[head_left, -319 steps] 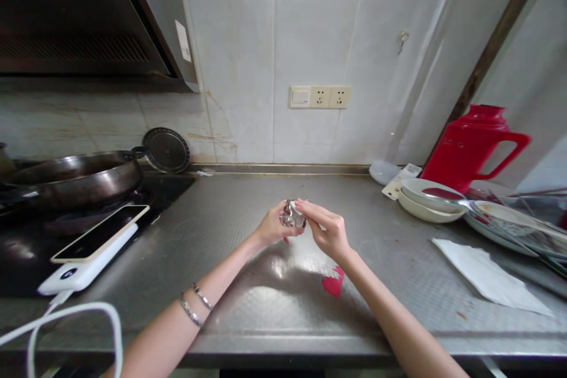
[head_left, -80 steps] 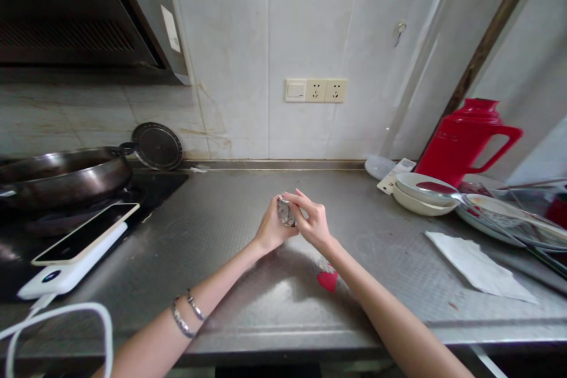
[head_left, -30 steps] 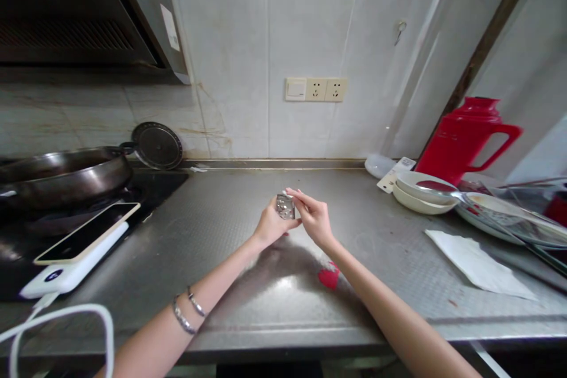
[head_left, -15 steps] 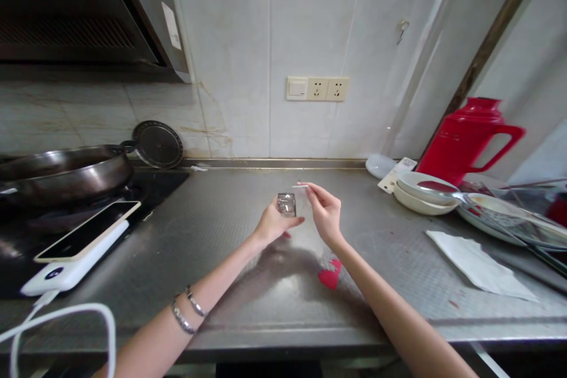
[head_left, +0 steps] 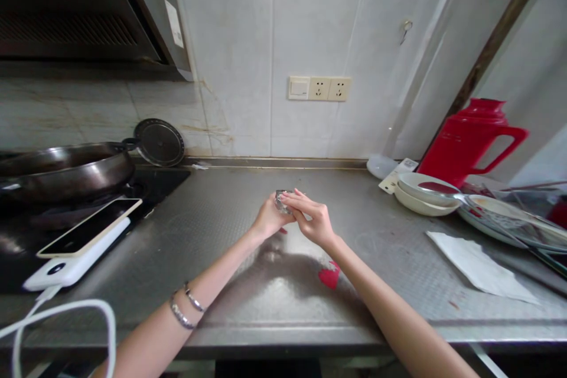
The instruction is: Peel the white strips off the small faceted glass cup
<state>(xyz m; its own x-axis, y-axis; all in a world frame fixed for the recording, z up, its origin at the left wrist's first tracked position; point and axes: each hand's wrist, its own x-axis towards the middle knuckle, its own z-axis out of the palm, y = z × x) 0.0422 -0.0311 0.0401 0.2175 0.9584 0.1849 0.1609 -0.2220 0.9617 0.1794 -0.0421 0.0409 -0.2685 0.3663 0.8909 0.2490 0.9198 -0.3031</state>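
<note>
My left hand (head_left: 267,217) is closed around a small clear glass cup (head_left: 280,203), held above the middle of the metal counter (head_left: 212,236). From the right, my right hand (head_left: 312,217) meets it, fingers close together across the glass and the thumb lower down. Those fingers cover much of the glass, so its full shape and anything thin under the fingertips are hidden. Below my right wrist, a red heart-shaped patch (head_left: 329,277) shows on the counter.
At left are a steel pan (head_left: 66,171) on the stove, a phone (head_left: 93,227) and a white power bank (head_left: 75,266) with its cable. To the right lie a white tissue (head_left: 478,266), stacked bowls (head_left: 420,199) and a red thermos (head_left: 465,139).
My right hand has moved left and its fingers now lie over the glass. The thin whitish piece it pinched before no longer shows. My left hand still holds the glass, slightly farther left.
</note>
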